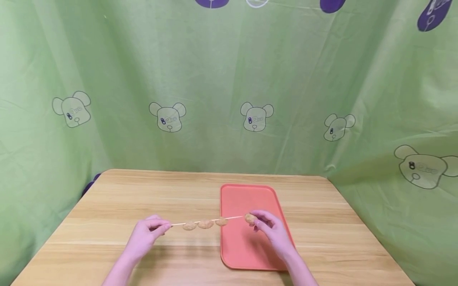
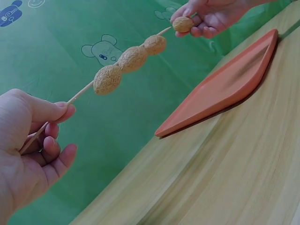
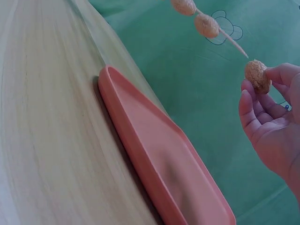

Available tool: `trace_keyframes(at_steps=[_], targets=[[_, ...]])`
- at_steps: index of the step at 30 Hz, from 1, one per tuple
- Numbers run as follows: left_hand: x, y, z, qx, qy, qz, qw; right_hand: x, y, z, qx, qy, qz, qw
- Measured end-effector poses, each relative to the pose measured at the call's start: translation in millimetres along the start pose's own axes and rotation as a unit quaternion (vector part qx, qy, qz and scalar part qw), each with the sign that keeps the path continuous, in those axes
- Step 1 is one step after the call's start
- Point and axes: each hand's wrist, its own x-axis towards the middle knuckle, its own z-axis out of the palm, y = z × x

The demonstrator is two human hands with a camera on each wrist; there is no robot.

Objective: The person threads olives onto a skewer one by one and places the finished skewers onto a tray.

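Observation:
My left hand (image 1: 146,235) pinches the thin wooden skewer (image 1: 177,224) near its left end, and the skewer's tail passes under the fingers (image 2: 50,131). Threaded along the skewer are three tan, wrinkled, oval balls, with the middle ball (image 2: 133,58) close against its neighbours. In my right hand (image 1: 274,234), a fourth ball (image 3: 257,76) of the same kind is pinched between thumb and fingertips. The bare skewer tip (image 3: 241,51) points at this ball, right at its near side. Both hands are raised above the table.
A coral-red rectangular tray (image 1: 239,198) lies on the wooden table (image 1: 157,198), beneath my right hand and the skewer's tip; shadows fall on it. Behind and beside the table hangs a green curtain (image 1: 211,151) printed with bear heads.

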Motion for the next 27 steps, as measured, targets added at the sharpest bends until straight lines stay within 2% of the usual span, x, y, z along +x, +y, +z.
trace_keyframes(at_steps=[5, 11, 19, 27], targets=[[-0.4, -1.8, -0.9, -0.006, -0.011, 0.015, 0.9998, -0.1, 1.2, -1.2, -0.005, 0.008, 0.001, 1.0], [-0.9, -2.3, -0.1, -0.006, -0.023, 0.033, 0.9992, 1.0, 1.2, 0.9, -0.015, 0.008, 0.023, 0.9996], [0.5, -0.9, 1.5, 0.002, -0.03, -0.005, 0.9995, 1.1, 3.1, 2.8, -0.028, -0.008, 0.017, 0.9994], [3.3, -6.1, 0.5, 0.016, -0.038, -0.013, 0.9991, 1.4, 2.1, 4.7, -0.032, -0.02, 0.023, 0.999]])
